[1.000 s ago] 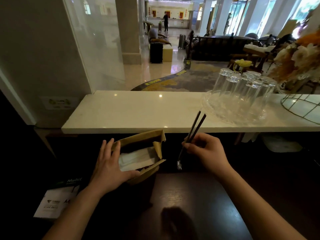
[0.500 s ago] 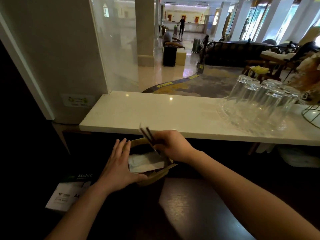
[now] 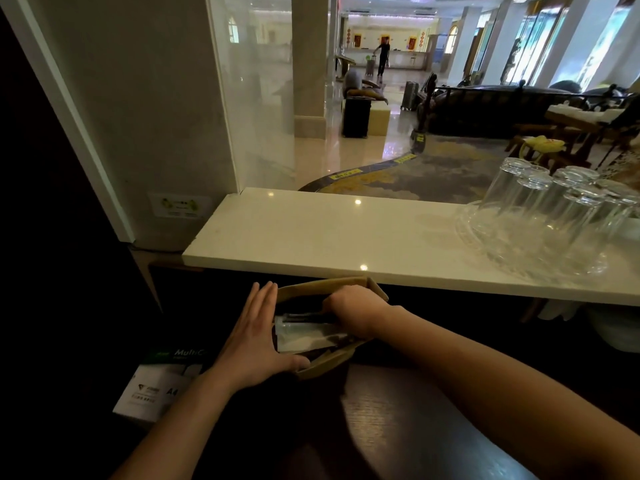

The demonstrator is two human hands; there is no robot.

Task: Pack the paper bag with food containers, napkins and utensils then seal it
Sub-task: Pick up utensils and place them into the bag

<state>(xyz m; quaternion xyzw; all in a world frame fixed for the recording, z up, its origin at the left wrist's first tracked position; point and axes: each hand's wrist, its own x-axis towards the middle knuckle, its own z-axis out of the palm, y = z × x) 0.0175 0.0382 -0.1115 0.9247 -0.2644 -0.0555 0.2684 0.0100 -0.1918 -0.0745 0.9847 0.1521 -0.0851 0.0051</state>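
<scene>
A brown paper bag (image 3: 327, 362) stands open on the dark wooden counter, just below the white marble ledge. My left hand (image 3: 251, 344) lies flat against the bag's left side, thumb hooked on its near rim. My right hand (image 3: 356, 313) reaches into the bag's mouth, fingers curled around the dark utensils (image 3: 304, 317), which lie across the top of the contents. White napkins (image 3: 306, 336) show inside the bag beneath them. The utensils' far ends are hidden under my right hand.
A white marble ledge (image 3: 329, 237) runs behind the bag. Several upturned glasses on a clear tray (image 3: 550, 220) stand at its right. A white paper package (image 3: 159, 386) lies at the left on the dark counter (image 3: 398, 417). A glass panel and wall rise at the left.
My right hand carried the utensils from the right of the bag over to it and down into its mouth. My left hand stayed on the bag's left side.
</scene>
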